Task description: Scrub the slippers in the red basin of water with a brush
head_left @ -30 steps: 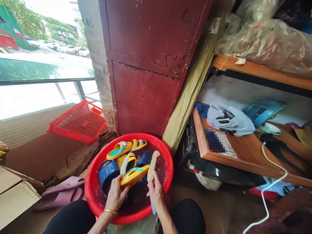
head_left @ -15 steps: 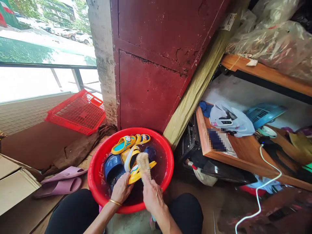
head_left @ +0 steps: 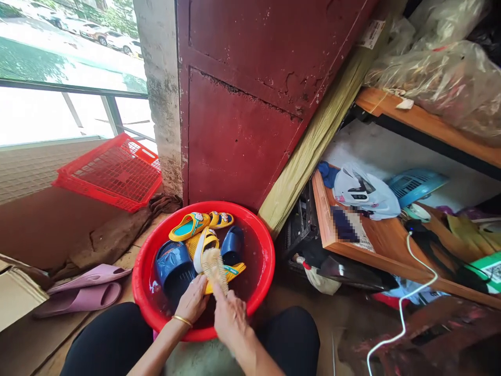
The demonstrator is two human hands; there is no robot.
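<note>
A red basin (head_left: pixel 268 261) of dark water stands between my knees. Inside float a yellow-and-teal sandal (head_left: pixel 188 225), another small yellow one behind it, a yellow-and-white shoe (head_left: pixel 201 248) and two blue slippers, one at the left (head_left: pixel 175 266) and one at the right (head_left: pixel 232 244). My left hand (head_left: pixel 192 300) is closed on the near end of a yellow sandal (head_left: pixel 236 269) above the water. In my right hand (head_left: pixel 231 316) is a pale-bristled brush (head_left: pixel 215 269), which lies over that sandal and partly hides it.
Pink slippers (head_left: pixel 94 290) lie left of the basin, near a cardboard box (head_left: pixel 21 292). A red plastic crate (head_left: pixel 117 172) leans behind them. A dark red door (head_left: pixel 238 141) rises behind the basin. On the right stand wooden shelves (head_left: pixel 352 253) with a white cable (head_left: pixel 403 308).
The brush has moved left across the yellow sandal, with my right hand. More of the right blue slipper shows. The whole view has shifted slightly.
</note>
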